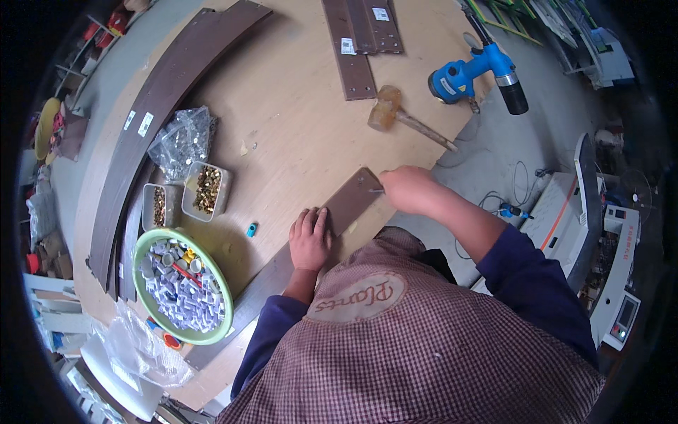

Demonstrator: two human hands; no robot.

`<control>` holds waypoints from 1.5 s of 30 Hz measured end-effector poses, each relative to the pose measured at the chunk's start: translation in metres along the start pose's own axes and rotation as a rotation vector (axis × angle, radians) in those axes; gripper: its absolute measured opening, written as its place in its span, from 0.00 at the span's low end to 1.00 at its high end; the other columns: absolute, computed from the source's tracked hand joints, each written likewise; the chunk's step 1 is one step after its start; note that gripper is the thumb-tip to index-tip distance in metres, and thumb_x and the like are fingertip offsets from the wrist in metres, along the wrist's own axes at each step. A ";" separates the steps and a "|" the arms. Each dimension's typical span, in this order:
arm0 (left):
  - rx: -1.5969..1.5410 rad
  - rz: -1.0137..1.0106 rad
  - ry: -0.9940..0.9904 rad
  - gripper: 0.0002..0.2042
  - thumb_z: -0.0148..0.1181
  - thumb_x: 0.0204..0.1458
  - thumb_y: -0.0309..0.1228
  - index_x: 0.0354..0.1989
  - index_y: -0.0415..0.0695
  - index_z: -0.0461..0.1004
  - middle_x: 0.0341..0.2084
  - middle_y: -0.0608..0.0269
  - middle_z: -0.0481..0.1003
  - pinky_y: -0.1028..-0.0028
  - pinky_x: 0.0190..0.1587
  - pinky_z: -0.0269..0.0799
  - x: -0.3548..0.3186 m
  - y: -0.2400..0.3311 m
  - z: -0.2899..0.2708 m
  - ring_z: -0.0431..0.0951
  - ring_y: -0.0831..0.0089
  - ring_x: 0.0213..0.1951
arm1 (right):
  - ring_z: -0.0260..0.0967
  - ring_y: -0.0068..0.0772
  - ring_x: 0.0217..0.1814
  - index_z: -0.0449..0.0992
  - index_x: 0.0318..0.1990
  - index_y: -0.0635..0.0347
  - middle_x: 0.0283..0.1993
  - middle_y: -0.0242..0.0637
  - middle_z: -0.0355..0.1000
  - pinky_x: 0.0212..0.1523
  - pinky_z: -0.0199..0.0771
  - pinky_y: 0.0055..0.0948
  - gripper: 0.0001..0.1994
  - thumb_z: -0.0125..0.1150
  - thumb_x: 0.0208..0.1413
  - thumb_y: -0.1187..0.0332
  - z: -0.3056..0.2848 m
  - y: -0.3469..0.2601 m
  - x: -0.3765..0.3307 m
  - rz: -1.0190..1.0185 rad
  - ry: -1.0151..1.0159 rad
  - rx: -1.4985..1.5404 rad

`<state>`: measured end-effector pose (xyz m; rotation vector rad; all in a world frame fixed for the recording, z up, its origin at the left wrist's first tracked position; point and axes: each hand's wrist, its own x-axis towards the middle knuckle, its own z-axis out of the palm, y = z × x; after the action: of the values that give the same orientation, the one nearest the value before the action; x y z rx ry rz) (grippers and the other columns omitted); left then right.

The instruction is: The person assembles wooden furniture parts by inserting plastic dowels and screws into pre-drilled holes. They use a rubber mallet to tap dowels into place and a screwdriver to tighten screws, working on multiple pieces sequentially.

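Note:
A long brown board [346, 204] lies aslant along the table's near edge, with small holes close to its far right end. My left hand [309, 240] rests on top of it, fingers stretched out and lying flat. At that holed end, my right hand [409, 189] is closed, and a thin metal tip [377, 189] pokes out from it beside the board's edge. What the rest of that piece looks like is hidden in the fist.
A rubber mallet [385, 109] and a blue rivet tool [473, 74] occupy the right side. More brown boards [357, 74] lie at the back; long curved ones [152, 106] at left. Tubs of brass inserts [206, 189], a plastic bag [185, 141] and a green basin [227, 300] of plastic parts stand left.

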<state>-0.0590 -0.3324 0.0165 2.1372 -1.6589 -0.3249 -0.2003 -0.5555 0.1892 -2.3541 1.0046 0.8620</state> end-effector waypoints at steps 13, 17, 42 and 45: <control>-0.068 -0.012 0.003 0.29 0.63 0.47 0.39 0.61 0.53 0.68 0.56 0.58 0.69 0.57 0.63 0.60 -0.001 0.001 -0.008 0.66 0.58 0.61 | 0.70 0.54 0.52 0.68 0.56 0.60 0.49 0.50 0.70 0.50 0.71 0.46 0.19 0.58 0.57 0.71 0.050 -0.001 0.072 -0.329 0.645 0.710; 0.049 -0.151 0.007 0.32 0.63 0.48 0.46 0.63 0.52 0.66 0.60 0.56 0.66 0.53 0.66 0.54 -0.012 0.001 -0.006 0.62 0.56 0.63 | 0.67 0.52 0.57 0.68 0.58 0.56 0.57 0.49 0.65 0.51 0.70 0.45 0.23 0.62 0.53 0.72 0.060 0.019 0.101 -0.334 0.962 0.060; 0.043 -0.443 0.025 0.53 0.68 0.34 0.60 0.68 0.43 0.56 0.64 0.53 0.60 0.47 0.69 0.45 -0.066 -0.006 -0.014 0.55 0.55 0.68 | 0.61 0.46 0.64 0.68 0.57 0.59 0.59 0.44 0.67 0.61 0.61 0.46 0.37 0.77 0.37 0.57 0.110 0.027 0.085 -0.304 0.383 -0.153; 0.094 -0.606 0.090 0.52 0.72 0.32 0.54 0.68 0.44 0.56 0.65 0.54 0.59 0.47 0.69 0.44 -0.099 -0.007 -0.022 0.54 0.55 0.68 | 0.49 0.50 0.73 0.58 0.67 0.61 0.68 0.47 0.57 0.69 0.50 0.50 0.50 0.79 0.34 0.59 0.113 0.001 0.077 -0.628 0.363 -0.196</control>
<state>-0.0697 -0.2317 0.0260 2.6476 -0.9597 -0.3188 -0.2011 -0.5249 0.0557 -2.8067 0.2462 0.3063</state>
